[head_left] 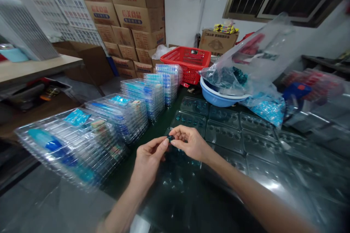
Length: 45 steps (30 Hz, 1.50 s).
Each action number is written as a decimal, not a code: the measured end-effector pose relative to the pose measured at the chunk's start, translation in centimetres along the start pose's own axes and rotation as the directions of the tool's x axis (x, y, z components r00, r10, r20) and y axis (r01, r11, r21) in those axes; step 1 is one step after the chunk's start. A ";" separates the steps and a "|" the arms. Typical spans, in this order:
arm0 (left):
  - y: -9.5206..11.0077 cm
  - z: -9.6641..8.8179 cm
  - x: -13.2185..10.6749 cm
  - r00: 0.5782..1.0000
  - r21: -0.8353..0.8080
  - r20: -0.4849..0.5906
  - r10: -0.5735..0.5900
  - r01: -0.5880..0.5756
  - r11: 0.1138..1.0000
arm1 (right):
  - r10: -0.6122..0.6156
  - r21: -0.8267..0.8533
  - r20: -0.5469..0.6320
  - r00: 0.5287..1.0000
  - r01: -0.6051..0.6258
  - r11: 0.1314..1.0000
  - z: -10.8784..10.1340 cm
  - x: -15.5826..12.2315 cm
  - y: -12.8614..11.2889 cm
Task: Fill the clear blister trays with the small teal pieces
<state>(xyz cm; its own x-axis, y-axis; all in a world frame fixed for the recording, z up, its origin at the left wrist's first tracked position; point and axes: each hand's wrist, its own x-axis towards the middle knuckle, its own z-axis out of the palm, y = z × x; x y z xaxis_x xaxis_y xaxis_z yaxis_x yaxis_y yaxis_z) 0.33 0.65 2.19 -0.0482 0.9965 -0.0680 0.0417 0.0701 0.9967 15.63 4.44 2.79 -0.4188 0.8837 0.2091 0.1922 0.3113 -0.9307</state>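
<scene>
**Fingertip Work: Both Hands Pinched One Tiny Teal Piece**

And there it was, dead centre, just above the dark green tabletop (161, 196): a small dark teal piece (170, 138), caught right where my two hands met! My left hand (147, 158) had it between thumb and forefinger; my right hand (193, 142) pinched it from the other side, thumb and forefinger closed in. Its exact shape? Too small to tell, with my fingertips over most of it.

How did it promise to handle? Light, I judged, next to nothing in weight. Stiff, too, probably hard plastic, and its shine hinted at a slick surface that could squirt out of a careless squeeze. Fragile? I couldn't tell, so gentle pressure looked the smart play. The place to take it was by opposite edges, on the pads, never in the palm.

Just beyond lay the clear trays (218, 125), thin and likely bendy, best held by the rims; teal bits (179, 118) sat in the nearer ones. Farther back, a blue basin (217, 100) stood beneath a slumped clear bag (262, 62).
</scene>
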 end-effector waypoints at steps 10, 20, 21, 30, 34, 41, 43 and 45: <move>-0.6 0.5 -2.0 0.998 -0.303 -0.057 -0.038 0.019 0.953 | 0.063 0.212 -0.087 0.994 -0.043 0.976 2.1 -1.8 -1.6; -0.2 0.6 -1.7 0.996 -0.446 0.093 -0.010 0.051 0.894 | 0.214 0.534 0.132 0.968 -0.251 0.807 1.3 -3.5 -1.7; -0.2 0.7 -1.6 0.996 -0.450 0.091 -0.011 0.051 0.891 | 0.232 0.562 0.153 0.961 -0.277 0.779 1.2 -3.6 -1.6; 0.2 1.7 -1.9 0.975 -0.442 0.224 0.003 0.099 0.892 | 0.366 0.699 0.333 0.869 -0.488 0.523 0.4 -3.6 -0.7; -0.1 2.0 -2.6 0.975 -0.395 0.218 -0.049 0.134 0.909 | 0.400 0.669 0.196 0.895 -0.420 0.613 0.6 -3.7 -0.4; -0.7 2.0 -2.4 0.984 -0.306 0.107 -0.140 0.167 0.937 | 0.175 0.204 -0.127 0.976 -0.147 0.968 0.5 -3.8 -0.7; -0.6 2.2 -2.0 0.986 -0.312 0.099 -0.137 0.161 0.936 | 0.087 0.055 -0.153 0.984 -0.080 0.995 0.4 -3.8 -1.0; -0.4 2.4 -1.5 0.982 -0.348 0.118 -0.146 0.178 0.920 | 0.035 -0.047 -0.160 0.987 -0.043 0.998 0.3 -3.6 -1.2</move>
<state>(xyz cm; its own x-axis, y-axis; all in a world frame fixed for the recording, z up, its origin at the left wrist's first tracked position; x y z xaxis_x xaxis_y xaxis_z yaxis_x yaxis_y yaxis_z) 2.80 -0.80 1.83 0.0639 0.9740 -0.2173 -0.3180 0.2263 0.9207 16.62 0.77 3.07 -0.2649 0.9384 0.2220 0.2513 0.2894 -0.9236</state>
